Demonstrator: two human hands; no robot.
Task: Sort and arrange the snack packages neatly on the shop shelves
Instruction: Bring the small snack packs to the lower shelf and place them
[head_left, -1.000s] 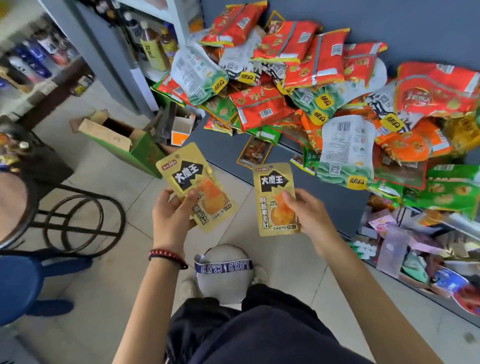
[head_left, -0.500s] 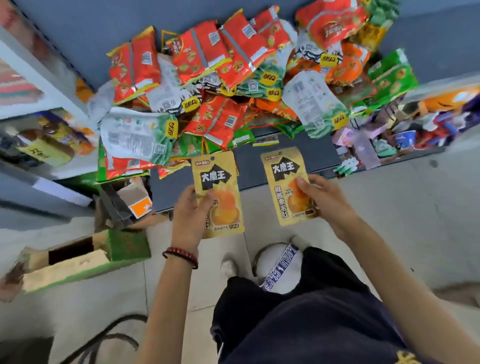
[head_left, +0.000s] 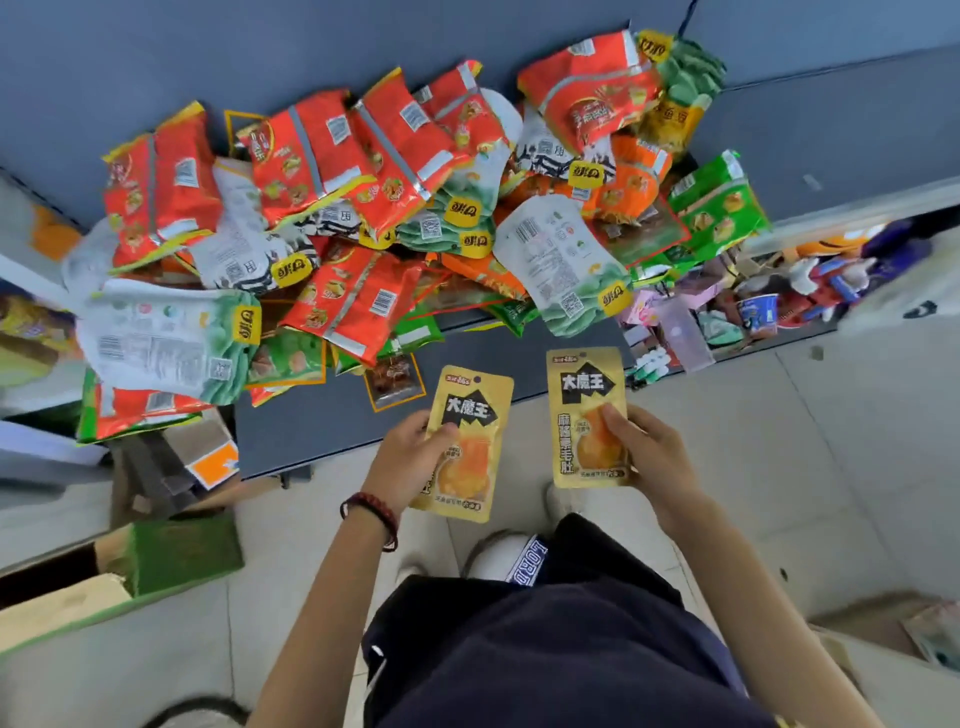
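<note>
My left hand (head_left: 410, 460) grips a gold snack pouch (head_left: 470, 441) by its left edge, thumb across the front. A second gold pouch (head_left: 584, 410) of the same kind is pinched at its right side by my right hand (head_left: 644, 457). Both pouches are held upright, side by side, just in front of the grey shelf (head_left: 322, 421). A jumbled heap of red packets (head_left: 322, 150), white-green packets (head_left: 166, 338), green packets (head_left: 719, 205) and orange ones covers the shelf behind. One small brown packet (head_left: 392, 382) lies flat near the shelf's front.
An open green cardboard box (head_left: 171, 556) lies on the tiled floor at the left, with flattened cardboard (head_left: 208, 457) above it. A lower shelf at the right holds small mixed goods and a cup (head_left: 758, 312). Another box corner (head_left: 904, 634) shows at lower right.
The camera has swung further over the shelf, so the heap shifts in view. Both hands still hold their gold pouches, now a little closer to the shelf's front edge.
</note>
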